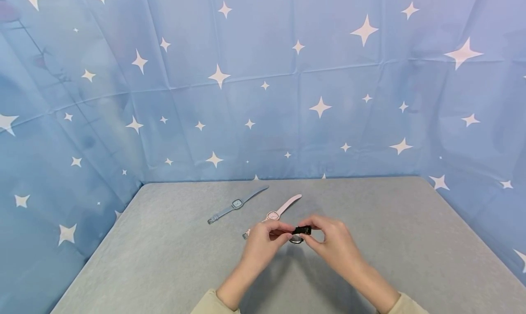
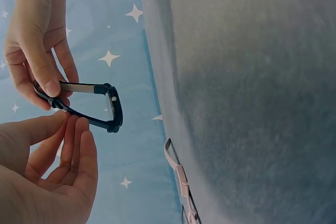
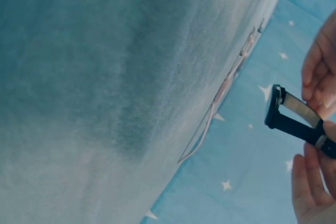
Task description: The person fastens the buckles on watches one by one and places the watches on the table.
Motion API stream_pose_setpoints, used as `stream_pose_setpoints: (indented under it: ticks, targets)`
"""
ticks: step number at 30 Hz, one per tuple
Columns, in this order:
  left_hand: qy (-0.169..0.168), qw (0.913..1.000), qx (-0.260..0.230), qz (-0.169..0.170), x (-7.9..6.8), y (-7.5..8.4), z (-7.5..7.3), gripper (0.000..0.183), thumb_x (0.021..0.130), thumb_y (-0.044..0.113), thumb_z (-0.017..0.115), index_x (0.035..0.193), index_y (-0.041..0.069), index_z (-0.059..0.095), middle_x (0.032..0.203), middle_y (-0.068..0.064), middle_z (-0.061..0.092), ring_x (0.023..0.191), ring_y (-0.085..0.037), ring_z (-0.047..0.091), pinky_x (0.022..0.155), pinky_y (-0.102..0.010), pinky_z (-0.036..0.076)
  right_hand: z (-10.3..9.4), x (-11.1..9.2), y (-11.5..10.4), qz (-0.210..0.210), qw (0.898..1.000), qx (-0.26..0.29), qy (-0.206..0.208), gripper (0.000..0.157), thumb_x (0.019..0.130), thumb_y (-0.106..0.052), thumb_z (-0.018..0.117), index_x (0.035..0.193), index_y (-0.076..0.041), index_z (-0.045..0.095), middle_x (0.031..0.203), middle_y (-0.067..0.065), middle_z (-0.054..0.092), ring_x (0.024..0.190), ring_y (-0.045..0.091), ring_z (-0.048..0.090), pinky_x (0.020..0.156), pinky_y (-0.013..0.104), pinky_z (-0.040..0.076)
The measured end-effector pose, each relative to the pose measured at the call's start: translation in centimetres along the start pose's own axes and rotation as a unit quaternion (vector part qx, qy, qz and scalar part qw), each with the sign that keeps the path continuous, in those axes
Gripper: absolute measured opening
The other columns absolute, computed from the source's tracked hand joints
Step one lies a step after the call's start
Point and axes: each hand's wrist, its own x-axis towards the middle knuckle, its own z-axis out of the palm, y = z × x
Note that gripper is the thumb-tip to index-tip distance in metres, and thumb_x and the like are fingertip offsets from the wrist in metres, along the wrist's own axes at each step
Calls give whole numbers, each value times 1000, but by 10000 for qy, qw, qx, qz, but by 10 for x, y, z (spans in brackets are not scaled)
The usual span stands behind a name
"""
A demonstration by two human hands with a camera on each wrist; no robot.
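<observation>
A black wristwatch (image 1: 303, 230) is held up above the table between both hands, its strap bent round into a loop. My left hand (image 1: 266, 243) pinches the strap's edge between thumb and fingertips, seen from behind in the left wrist view. On the other side, my right hand (image 1: 334, 241) grips the strap near its overlapping ends with thumb and forefinger. The case of the black watch (image 2: 114, 109) hangs at the far end of the loop in the left wrist view. Behind the left hand lies a pink watch (image 1: 287, 205), partly hidden by it.
A blue watch (image 1: 237, 204) lies stretched out on the grey table (image 1: 390, 241), left of the pink one. A blue curtain with white stars (image 1: 263, 99) hangs behind the table and along its sides.
</observation>
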Motion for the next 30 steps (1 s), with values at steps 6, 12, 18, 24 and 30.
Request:
stream_pose_setpoints:
  ticks: [6, 12, 18, 24, 30]
  targets:
    - [74, 9999, 146, 41, -1, 4, 2, 9, 88, 5, 74, 95, 7, 79, 93, -7, 77, 82, -10, 71, 74, -17, 55, 1, -1, 0, -74, 9999, -16, 79, 32, 68, -2, 89, 88, -20, 72, 85, -13, 73, 78, 2, 67, 69, 27, 58]
    - [237, 9997, 99, 50, -2, 4, 5, 11, 87, 5, 75, 98, 6, 78, 93, -8, 77, 82, -12, 71, 74, -17, 56, 1, -1, 0, -140, 9998, -78, 131, 33, 67, -2, 89, 88, -20, 73, 84, -13, 73, 77, 2, 66, 68, 29, 57]
    - [109, 9989, -390, -221, -1, 4, 3, 10, 87, 8, 76, 95, 5, 79, 92, -11, 77, 80, -12, 72, 71, -17, 54, 2, -1, 0, -231, 9990, -325, 193, 32, 67, -5, 90, 88, -23, 73, 83, -15, 73, 77, 1, 66, 69, 24, 55]
    - [-62, 9934, -1014, -542, 1, 4, -1, 12, 86, 7, 76, 95, 0, 78, 94, -19, 76, 77, -12, 69, 67, -17, 51, 3, -1, -2, -207, 9992, -302, 173, 33, 67, -6, 90, 88, -23, 73, 84, -16, 73, 78, 1, 66, 68, 25, 55]
    - [-233, 9858, -1417, -873, 1, 0, -2, 17, 88, 9, 74, 99, -3, 76, 96, -21, 75, 76, -4, 65, 70, -16, 52, 3, -1, -3, -132, 9995, -268, 106, 35, 66, -4, 90, 89, -24, 73, 85, -16, 72, 78, 1, 67, 69, 25, 56]
